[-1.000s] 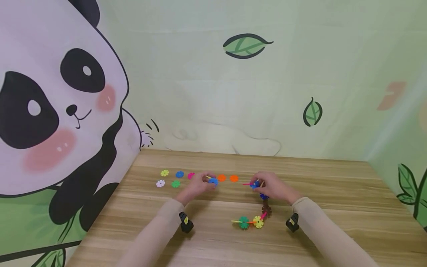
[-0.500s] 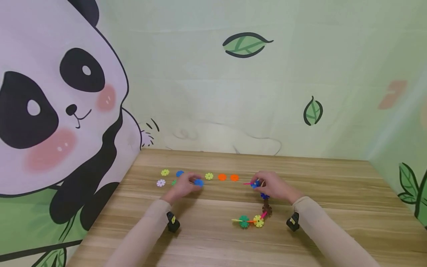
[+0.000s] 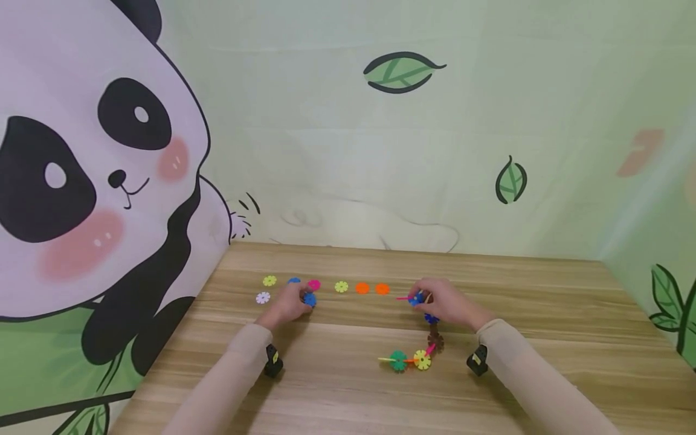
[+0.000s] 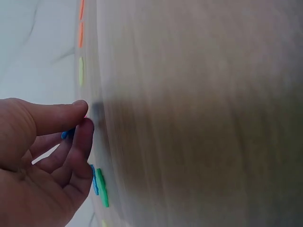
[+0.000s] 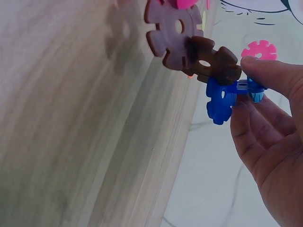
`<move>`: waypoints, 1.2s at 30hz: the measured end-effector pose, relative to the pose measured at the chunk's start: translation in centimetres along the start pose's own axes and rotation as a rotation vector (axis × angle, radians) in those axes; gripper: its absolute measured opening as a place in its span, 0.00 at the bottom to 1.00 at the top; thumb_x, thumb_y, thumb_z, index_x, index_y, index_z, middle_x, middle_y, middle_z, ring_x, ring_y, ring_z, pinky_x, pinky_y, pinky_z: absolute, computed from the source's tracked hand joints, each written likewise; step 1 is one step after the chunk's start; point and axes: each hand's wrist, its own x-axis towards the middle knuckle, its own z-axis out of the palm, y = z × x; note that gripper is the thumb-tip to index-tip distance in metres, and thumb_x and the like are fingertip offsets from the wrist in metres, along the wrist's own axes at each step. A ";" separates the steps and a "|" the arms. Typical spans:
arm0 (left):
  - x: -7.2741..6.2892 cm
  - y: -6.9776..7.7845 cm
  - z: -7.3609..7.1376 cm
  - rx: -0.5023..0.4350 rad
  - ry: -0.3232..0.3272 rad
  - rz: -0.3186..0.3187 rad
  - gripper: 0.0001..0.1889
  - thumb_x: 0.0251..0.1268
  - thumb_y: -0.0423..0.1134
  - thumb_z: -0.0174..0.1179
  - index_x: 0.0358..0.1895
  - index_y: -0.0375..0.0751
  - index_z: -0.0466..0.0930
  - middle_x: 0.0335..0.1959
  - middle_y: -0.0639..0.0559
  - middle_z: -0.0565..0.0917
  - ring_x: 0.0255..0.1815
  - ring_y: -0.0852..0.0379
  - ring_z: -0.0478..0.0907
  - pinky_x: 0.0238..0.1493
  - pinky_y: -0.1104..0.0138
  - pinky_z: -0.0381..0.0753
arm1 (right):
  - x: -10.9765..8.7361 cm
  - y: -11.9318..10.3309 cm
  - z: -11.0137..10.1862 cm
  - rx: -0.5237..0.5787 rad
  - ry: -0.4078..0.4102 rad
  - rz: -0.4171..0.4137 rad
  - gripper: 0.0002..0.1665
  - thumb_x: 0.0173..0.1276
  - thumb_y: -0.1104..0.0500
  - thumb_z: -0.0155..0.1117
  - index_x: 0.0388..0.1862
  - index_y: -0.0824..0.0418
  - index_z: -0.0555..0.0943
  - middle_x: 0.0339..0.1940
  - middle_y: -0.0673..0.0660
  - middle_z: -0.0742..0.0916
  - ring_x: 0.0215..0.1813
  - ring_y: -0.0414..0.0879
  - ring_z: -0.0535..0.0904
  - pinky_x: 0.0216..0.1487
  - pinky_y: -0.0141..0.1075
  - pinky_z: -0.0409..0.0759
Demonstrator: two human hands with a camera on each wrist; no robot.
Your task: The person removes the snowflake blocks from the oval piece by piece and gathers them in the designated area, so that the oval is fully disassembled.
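Observation:
My left hand (image 3: 284,306) pinches a blue notched snowflake disc (image 3: 310,299) between thumb and fingers, low over the loose discs at the left. In the left wrist view, the blue disc (image 4: 67,134) is mostly covered by the fingers. A green disc (image 4: 102,187) lies below that hand; the hand hides it in the head view. My right hand (image 3: 448,305) pinches a light blue disc (image 3: 415,299) at the far end of a curved chain of interlocked discs. From there run a dark blue disc (image 5: 220,101), brown discs (image 5: 208,59), a yellow disc (image 3: 422,360) and a green disc (image 3: 399,361).
Loose discs lie in the back part of the wooden table (image 3: 326,393): white (image 3: 263,298), yellow (image 3: 269,281), blue (image 3: 294,281), pink (image 3: 314,284), yellow-green (image 3: 341,286) and orange (image 3: 362,288). A wall (image 3: 326,151) printed with a panda (image 3: 141,205) stands behind.
My left hand has moved left with the blue disc, from in front of the yellow-green disc to over the green one. The right hand and chain have stayed in place.

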 end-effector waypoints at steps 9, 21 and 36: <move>0.7 -0.4 0.2 0.109 0.006 -0.046 0.16 0.52 0.32 0.69 0.46 0.35 0.80 0.36 0.47 0.79 0.38 0.52 0.73 0.44 0.58 0.77 | 0.0 0.1 0.0 -0.011 -0.001 -0.003 0.09 0.61 0.66 0.67 0.41 0.58 0.80 0.36 0.49 0.82 0.35 0.41 0.78 0.36 0.32 0.79; 0.8 -0.1 0.3 0.126 0.035 -0.075 0.24 0.53 0.35 0.68 0.55 0.34 0.77 0.42 0.43 0.79 0.42 0.51 0.74 0.47 0.57 0.76 | 0.1 0.2 0.2 0.009 0.002 0.038 0.09 0.62 0.64 0.67 0.40 0.57 0.79 0.35 0.49 0.83 0.35 0.41 0.78 0.35 0.32 0.79; 1.4 3.3 1.2 -0.115 0.092 0.084 0.14 0.60 0.33 0.61 0.48 0.32 0.77 0.42 0.42 0.81 0.44 0.48 0.78 0.43 0.59 0.79 | 0.2 0.0 0.1 0.011 0.007 0.049 0.09 0.61 0.64 0.67 0.40 0.56 0.80 0.36 0.49 0.83 0.36 0.41 0.79 0.35 0.33 0.79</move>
